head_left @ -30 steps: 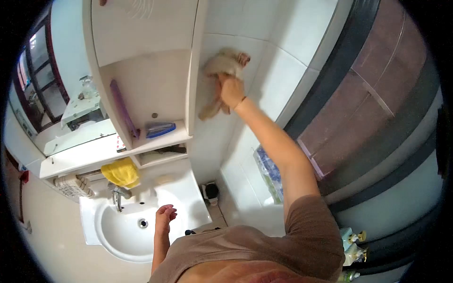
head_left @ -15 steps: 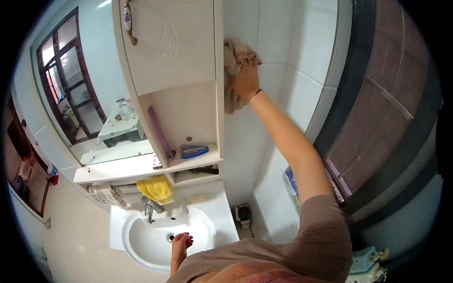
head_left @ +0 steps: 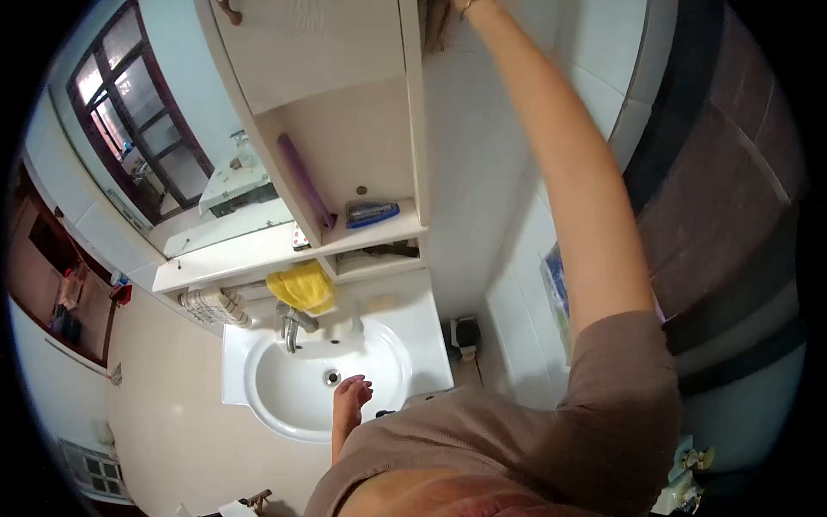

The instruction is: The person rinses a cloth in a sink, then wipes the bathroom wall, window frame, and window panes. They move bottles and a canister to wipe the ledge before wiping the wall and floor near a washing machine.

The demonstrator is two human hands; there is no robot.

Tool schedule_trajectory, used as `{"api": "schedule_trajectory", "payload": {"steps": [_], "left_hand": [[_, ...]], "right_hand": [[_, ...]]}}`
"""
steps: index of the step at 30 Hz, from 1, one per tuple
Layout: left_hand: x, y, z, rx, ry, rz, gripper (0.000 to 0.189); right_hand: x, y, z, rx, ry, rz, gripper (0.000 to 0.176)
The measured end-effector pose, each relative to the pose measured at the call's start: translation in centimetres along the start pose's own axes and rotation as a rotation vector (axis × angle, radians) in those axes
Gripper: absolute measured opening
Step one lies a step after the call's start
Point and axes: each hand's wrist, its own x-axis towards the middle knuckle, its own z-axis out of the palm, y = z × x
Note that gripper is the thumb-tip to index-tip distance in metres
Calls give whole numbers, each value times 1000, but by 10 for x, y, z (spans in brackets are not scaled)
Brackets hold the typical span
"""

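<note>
My right arm reaches up along the tiled wall beside the white cabinet. Only a sliver of my right hand [head_left: 459, 4] shows at the top edge, and its fingers are out of the frame. Next to it, part of a brownish cloth [head_left: 436, 24] lies against the wall and the cabinet's side. My left hand [head_left: 351, 401] hangs over the front of the white sink [head_left: 289, 405], fingers loosely curled with gaps between them and nothing in them.
A yellow cloth [head_left: 301, 286] and a checked towel [head_left: 214, 307] hang behind the faucet [head_left: 294, 325]. The cabinet shelf [head_left: 388, 227] holds a blue-edged item [head_left: 372, 214] and a purple strip [head_left: 305, 181]. A mirror [head_left: 185, 103] is at the left.
My right hand and the cloth have moved up, mostly out of view. The view has shifted, so the sink and cabinet appear higher. My left hand still hangs over the sink.
</note>
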Motion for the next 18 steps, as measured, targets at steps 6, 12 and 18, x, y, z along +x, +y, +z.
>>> {"api": "schedule_trajectory", "payload": {"steps": [6, 12, 18], "left_hand": [[-4, -2, -11, 39, 18, -33, 23], [4, 9, 1, 46, -1, 11, 21], [8, 14, -2, 66, -22, 32, 20]], "right_hand": [[-205, -39, -30, -247, -349, 253, 34], [-313, -56, -73, -580, -527, -31, 36], [-160, -13, -100, -485, -576, 642, 28]]}}
